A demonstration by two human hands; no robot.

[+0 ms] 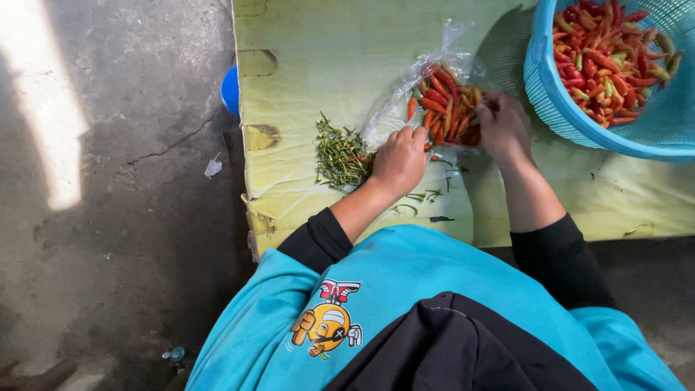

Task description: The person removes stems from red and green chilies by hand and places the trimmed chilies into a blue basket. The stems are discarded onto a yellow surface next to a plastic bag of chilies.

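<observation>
A clear plastic bag (405,94) lies on the yellow-covered table (326,51) with a heap of red and orange chillies (445,108) in it. My left hand (399,161) rests at the bag's near left edge, fingers curled on a chilli or on the plastic; which one I cannot tell. My right hand (503,127) reaches into the heap from the right, fingers closed among the chillies. A pile of green chilli stems (340,156) sits just left of my left hand.
A blue plastic basket (550,94) holding several red, orange and green chillies stands at the table's far right. A blue round object (230,90) peeks out past the table's left edge. Cracked concrete floor (108,181) lies to the left. Stray stems (427,195) lie near my left wrist.
</observation>
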